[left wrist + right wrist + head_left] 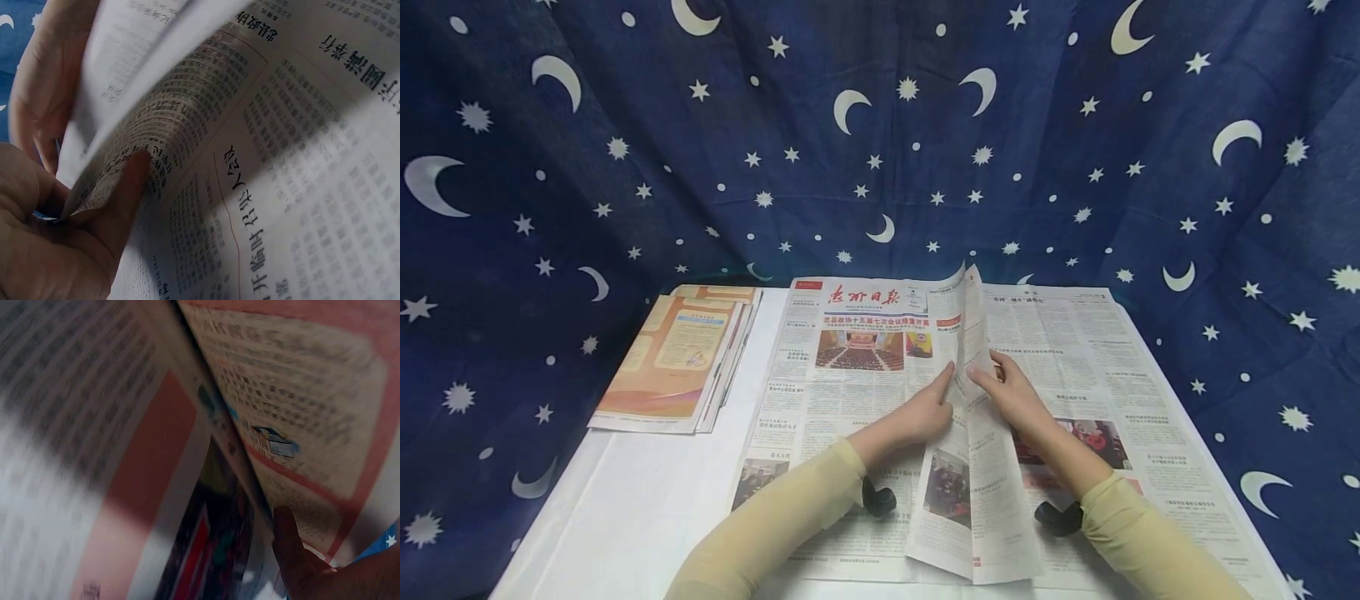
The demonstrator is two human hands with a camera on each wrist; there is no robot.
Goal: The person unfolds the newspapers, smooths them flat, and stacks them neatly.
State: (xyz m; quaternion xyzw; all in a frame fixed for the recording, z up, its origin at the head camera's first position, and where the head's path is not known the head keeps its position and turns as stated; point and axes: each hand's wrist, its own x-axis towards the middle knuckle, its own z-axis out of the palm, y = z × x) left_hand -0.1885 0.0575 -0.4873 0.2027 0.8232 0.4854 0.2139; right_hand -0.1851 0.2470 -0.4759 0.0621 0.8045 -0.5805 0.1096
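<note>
1. Raised newspaper sheet (996, 475) stands between both hands; left hand (928, 412) and right hand (1011, 396) each pinch it partway along.
2. Open newspaper (842, 425) underneath, on white table (595, 517); forearms overlie it. Paper stack (662, 367) left, curtain (880, 183) behind.
3. Sheet's long axis: front-to-back, toward curtain.

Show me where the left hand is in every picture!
Head: left hand, just below and right of the middle.
Left wrist: lower left, thumb on the newspaper.
Right wrist: not there; that's the right hand.
All share the blue curtain: top in head, left edge in left wrist, lower right edge in right wrist.
</note>
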